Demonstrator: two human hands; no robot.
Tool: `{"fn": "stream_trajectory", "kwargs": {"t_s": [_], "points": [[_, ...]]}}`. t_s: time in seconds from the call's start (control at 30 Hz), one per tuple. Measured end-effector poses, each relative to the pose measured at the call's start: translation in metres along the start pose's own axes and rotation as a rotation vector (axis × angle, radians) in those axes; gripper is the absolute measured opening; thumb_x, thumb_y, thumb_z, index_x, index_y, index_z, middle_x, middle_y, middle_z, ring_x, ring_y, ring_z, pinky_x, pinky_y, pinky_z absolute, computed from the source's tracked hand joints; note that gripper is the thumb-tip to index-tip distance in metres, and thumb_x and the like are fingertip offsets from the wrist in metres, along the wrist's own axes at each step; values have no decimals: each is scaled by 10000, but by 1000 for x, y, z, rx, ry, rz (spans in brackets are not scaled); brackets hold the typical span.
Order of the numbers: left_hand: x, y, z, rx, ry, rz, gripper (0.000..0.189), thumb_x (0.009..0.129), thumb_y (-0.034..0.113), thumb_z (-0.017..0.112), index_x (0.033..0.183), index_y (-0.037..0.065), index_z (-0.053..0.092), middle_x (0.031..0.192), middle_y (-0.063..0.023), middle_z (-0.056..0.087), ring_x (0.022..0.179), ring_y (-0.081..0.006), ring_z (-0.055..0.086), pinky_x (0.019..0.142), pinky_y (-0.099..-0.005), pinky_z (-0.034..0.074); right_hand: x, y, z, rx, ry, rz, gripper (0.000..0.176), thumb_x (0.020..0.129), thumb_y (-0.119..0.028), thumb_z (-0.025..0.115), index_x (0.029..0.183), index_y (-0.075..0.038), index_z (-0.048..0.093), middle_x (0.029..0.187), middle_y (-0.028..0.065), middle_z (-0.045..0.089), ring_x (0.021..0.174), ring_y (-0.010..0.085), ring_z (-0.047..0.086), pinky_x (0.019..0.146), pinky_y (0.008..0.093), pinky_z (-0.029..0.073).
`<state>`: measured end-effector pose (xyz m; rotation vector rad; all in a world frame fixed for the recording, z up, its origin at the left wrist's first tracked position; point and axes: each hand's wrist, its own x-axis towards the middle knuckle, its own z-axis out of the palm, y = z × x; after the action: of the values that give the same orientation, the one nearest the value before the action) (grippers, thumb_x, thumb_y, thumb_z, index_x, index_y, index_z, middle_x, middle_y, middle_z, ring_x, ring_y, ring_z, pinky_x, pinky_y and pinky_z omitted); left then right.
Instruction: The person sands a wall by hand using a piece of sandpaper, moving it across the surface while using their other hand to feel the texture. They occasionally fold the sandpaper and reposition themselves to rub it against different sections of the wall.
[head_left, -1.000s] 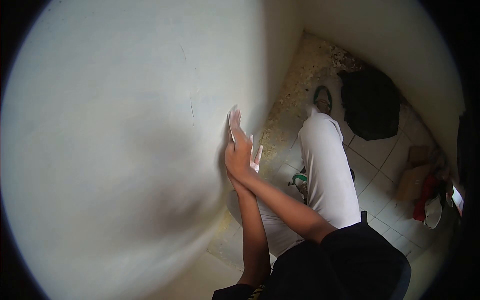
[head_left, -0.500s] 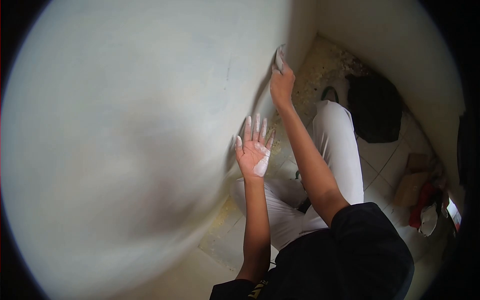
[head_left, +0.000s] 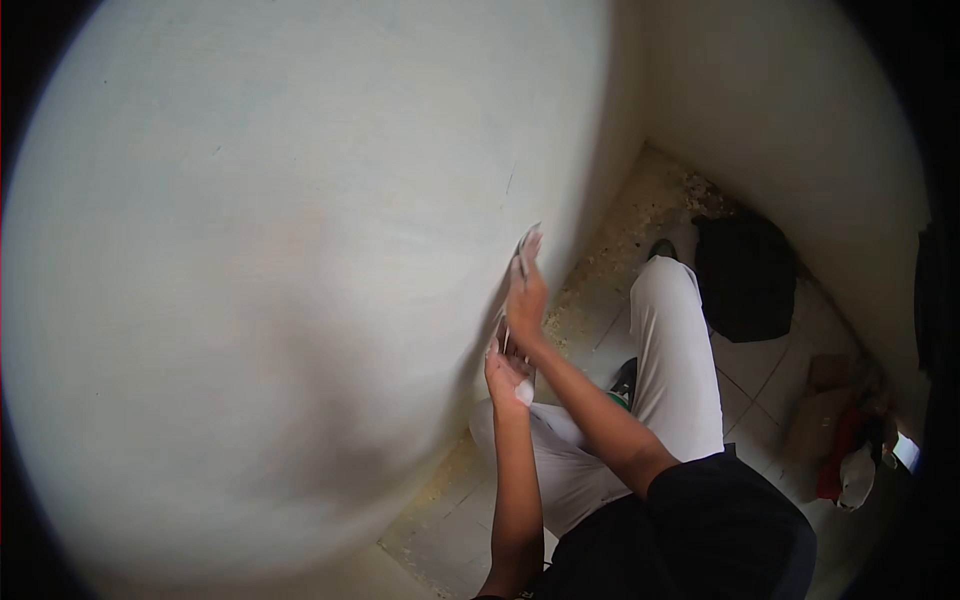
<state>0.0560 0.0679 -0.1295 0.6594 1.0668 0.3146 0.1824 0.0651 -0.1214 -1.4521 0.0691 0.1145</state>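
A small pale sheet (head_left: 522, 243) is seen edge-on against the white wall (head_left: 300, 250). It is thin, flat and greyish (its surface is too blurred for its texture to be told). It lies on the wall's right part, near the corner with the adjoining wall and above the tiled floor (head_left: 600, 300). The sheet is gripped by the right hand (head_left: 527, 292), pinned under the outstretched fingertips, so that it stands out just beyond them. The left hand (head_left: 507, 373) is held just below the right wrist and close to it, palm turned up and fingers loosely open, with white dust on the palm; nothing is held in it. A black bag (head_left: 745, 275) and a cardboard box (head_left: 822, 412) are seen on the floor beyond the white trouser leg (head_left: 672, 350).
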Motion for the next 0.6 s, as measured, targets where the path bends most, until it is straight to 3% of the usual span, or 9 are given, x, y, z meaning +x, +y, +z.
{"fn": "stream_trajectory", "kwargs": {"t_s": [0.03,0.13,0.33,0.5,0.53,0.6], "points": [[-6,1,-3,6,-1,6,547,993,389,449,1444,82,405,1452,-126,459,1343,-279,432,1123,-513,324,14,-2,-5,8,2,0,506,988,-44,454,1478,-16,333,1557,196,263,1460,295,211,1177,346,214],[-12,2,-3,-68,-242,51,613,991,369,449,1520,111,279,1571,-97,303,1451,-276,278,1169,-494,248,76,-5,-17,-20,71,15,484,1005,-85,441,1473,-12,342,1552,196,282,1457,302,232,1177,348,219],[-12,-4,1,-67,-230,-35,583,1000,360,441,1513,123,298,1563,-83,321,1450,-269,284,1169,-499,252,146,18,-40,79,112,2,470,1021,-163,442,1459,-10,370,1548,179,302,1459,283,240,1177,326,215],[-11,-5,16,-111,-237,-40,558,1005,364,435,1499,127,325,1556,-85,336,1444,-266,300,1171,-501,252,235,58,-72,425,137,357,559,997,-384,515,1364,38,493,1355,145,543,1243,239,498,1073,320,347],[-12,-8,18,-133,-238,-36,552,1006,368,435,1493,128,335,1554,-87,339,1441,-266,305,1171,-501,253,241,67,-78,430,141,359,559,997,-384,515,1364,38,493,1355,145,543,1243,239,498,1073,320,347],[-11,-9,29,-120,-244,-43,543,1006,366,431,1488,129,346,1554,-89,339,1439,-266,310,1171,-500,254,247,83,-90,935,82,387,604,973,-437,551,1340,39,498,1242,114,570,1116,200,514,992,326,395]]}}
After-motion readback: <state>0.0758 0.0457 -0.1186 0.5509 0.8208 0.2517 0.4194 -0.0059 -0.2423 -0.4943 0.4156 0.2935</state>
